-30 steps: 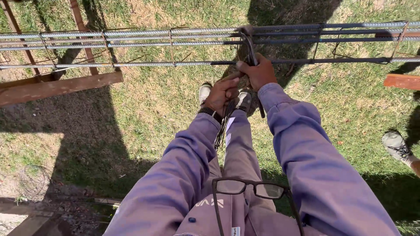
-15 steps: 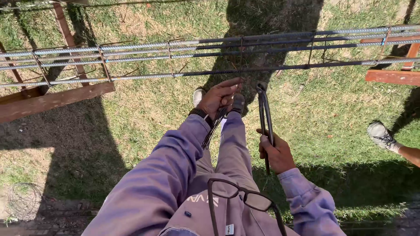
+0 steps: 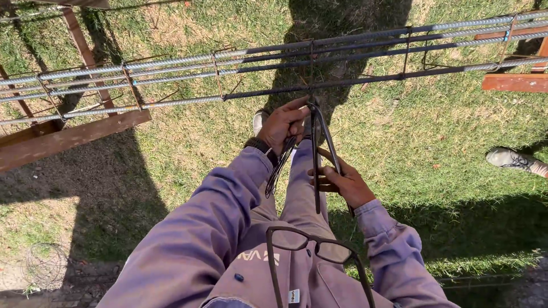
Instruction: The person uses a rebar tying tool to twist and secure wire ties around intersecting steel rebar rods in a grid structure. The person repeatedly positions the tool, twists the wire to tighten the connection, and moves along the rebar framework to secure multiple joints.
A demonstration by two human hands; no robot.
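Now the right hand (image 3: 342,182) has brought the pincers (image 3: 317,142) up to the nearest steel bar (image 3: 257,91), its grip closed around both handles. Beside them, the left hand (image 3: 282,125) pinches thin wires (image 3: 279,165). Squeeze gently and turn slowly.

The rebar cage (image 3: 274,63) runs off both side edges; nearby shoe (image 3: 511,159) is cropped.

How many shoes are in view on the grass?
2: the person's own pale shoe beside the left hand, and another person's shoe at right. A second own shoe may hide behind the hands.
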